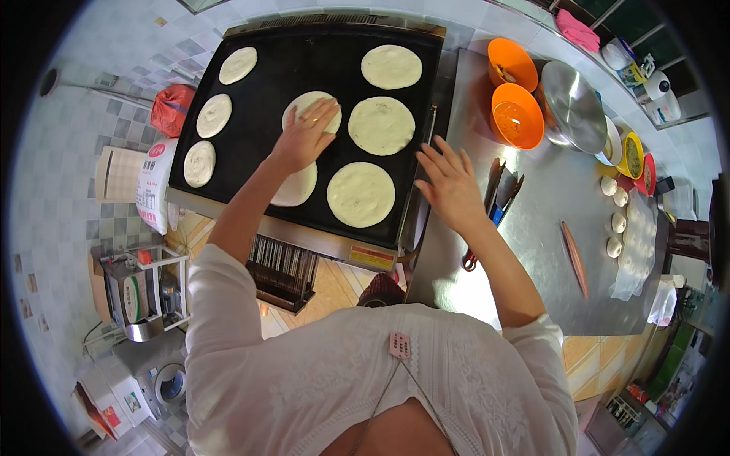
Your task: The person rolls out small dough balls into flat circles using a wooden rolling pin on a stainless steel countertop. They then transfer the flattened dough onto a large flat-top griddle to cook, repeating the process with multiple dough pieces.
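My left hand (306,139) lies flat over a pale round of dough (305,99) in the middle of a black griddle (258,99), fingers stretched out. Part of that round is hidden under the hand. A second middle round (296,188) sits nearer me, partly behind my left wrist. Larger rounds (361,194) form a column on the right, and smaller ones (199,163) run down the left side. Beside the griddle's right edge, my right hand (450,182) has its fingers spread and holds nothing.
Tongs (498,194) lie on the steel table (532,251) near my right hand. Farther right are a rolling pin (575,258) and several dough balls (618,223). Orange bowls (517,116) and a large steel bowl (574,106) stand at the back. A white sack (154,186) leans left of the griddle.
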Demonstrator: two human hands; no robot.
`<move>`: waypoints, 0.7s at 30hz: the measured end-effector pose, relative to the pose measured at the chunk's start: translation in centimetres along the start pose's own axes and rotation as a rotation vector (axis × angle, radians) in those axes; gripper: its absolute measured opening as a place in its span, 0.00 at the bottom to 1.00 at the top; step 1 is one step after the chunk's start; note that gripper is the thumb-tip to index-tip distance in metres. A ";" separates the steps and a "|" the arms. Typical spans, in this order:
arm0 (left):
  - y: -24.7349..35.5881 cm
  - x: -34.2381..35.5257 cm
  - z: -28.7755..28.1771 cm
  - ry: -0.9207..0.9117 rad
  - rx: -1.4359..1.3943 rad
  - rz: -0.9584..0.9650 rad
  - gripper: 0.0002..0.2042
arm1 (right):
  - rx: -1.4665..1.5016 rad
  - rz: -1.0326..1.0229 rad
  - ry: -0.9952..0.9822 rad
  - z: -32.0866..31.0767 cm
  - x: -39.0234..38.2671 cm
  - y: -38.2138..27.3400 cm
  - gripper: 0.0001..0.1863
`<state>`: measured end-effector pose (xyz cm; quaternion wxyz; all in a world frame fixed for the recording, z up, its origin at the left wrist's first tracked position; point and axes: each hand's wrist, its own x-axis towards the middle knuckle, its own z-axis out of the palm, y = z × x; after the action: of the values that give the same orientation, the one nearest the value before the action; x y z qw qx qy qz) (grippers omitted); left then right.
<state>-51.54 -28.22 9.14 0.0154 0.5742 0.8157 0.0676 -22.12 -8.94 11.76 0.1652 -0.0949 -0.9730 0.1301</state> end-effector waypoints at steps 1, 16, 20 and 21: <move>0.8 1.4 0.6 0.011 -0.015 0.007 0.28 | -0.026 -0.013 -0.006 0.8 1.1 -0.3 0.25; -0.6 0.9 -2.3 0.213 0.130 0.056 0.24 | 0.038 0.067 0.004 -0.5 -1.9 0.8 0.22; -1.9 -4.3 -3.1 0.168 -0.049 0.111 0.16 | 0.169 0.110 -0.037 -2.7 -9.4 1.5 0.19; -1.1 -5.4 -3.1 0.114 -0.091 0.115 0.16 | 0.182 0.140 -0.027 -3.4 -11.0 1.4 0.18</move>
<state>-51.05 -33.90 11.82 -0.0089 0.6143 0.7769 0.1378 -10.56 -9.41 11.19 0.1503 -0.1456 -0.9503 0.2303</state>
